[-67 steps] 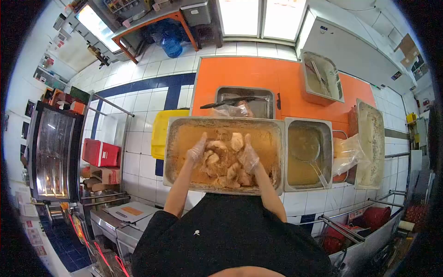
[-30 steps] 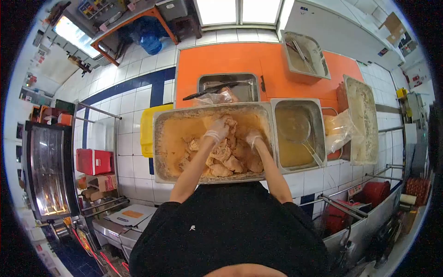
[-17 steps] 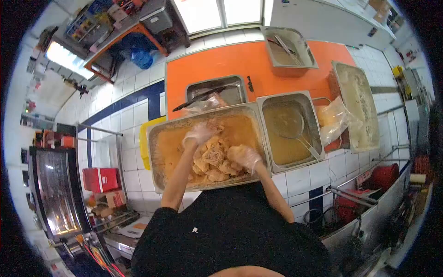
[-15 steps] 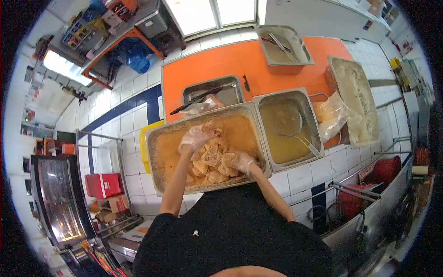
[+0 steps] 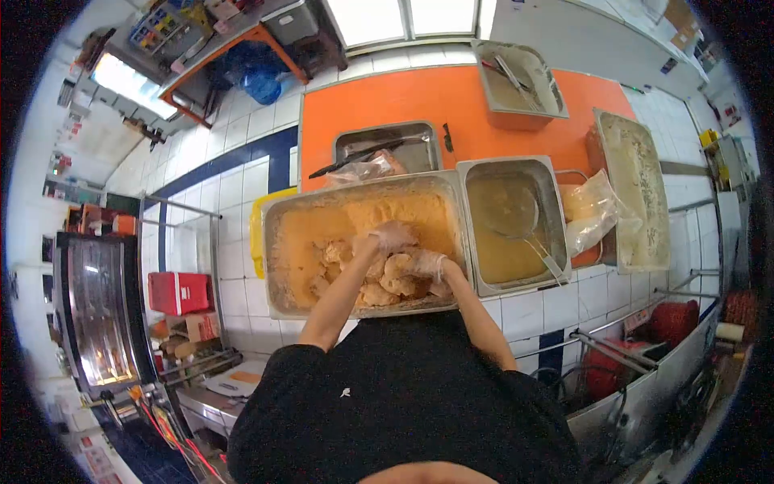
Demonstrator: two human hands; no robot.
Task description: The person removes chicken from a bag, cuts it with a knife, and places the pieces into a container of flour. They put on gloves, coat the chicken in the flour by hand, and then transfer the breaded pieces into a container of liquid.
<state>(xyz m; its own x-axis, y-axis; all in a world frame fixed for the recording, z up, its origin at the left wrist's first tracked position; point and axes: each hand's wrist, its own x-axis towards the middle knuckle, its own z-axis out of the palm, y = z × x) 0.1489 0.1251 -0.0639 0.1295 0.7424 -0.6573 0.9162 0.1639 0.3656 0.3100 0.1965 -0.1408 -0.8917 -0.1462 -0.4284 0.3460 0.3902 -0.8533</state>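
A large metal tray (image 5: 278, 302) holds orange-brown flour and several coated pieces (image 5: 379, 292), which look like chicken. My left hand (image 5: 393, 235), in a clear plastic glove, is over the flour just above the pieces; its fingers are too blurred to make out. Beside it on the right, my right hand (image 5: 427, 264), gloved too, touches the pieces, and its fingertips are hidden among them. Right of the tray stands a metal pan of cloudy liquid (image 5: 496, 262) with a wire strainer (image 5: 532, 242) in it.
On the orange table (image 5: 355, 101) are a shallow metal tray (image 5: 423, 149) with black-handled tongs and a plastic bag, and a deep pan (image 5: 528, 77) with utensils. At right lie a plastic bag (image 5: 592, 214) and a long flour tray (image 5: 637, 185). A red cooler (image 5: 179, 292) stands at left.
My left hand has moved right and slightly down, toward my right hand. Several coated pieces now show at the left of the pile. The whole view has shifted a little.
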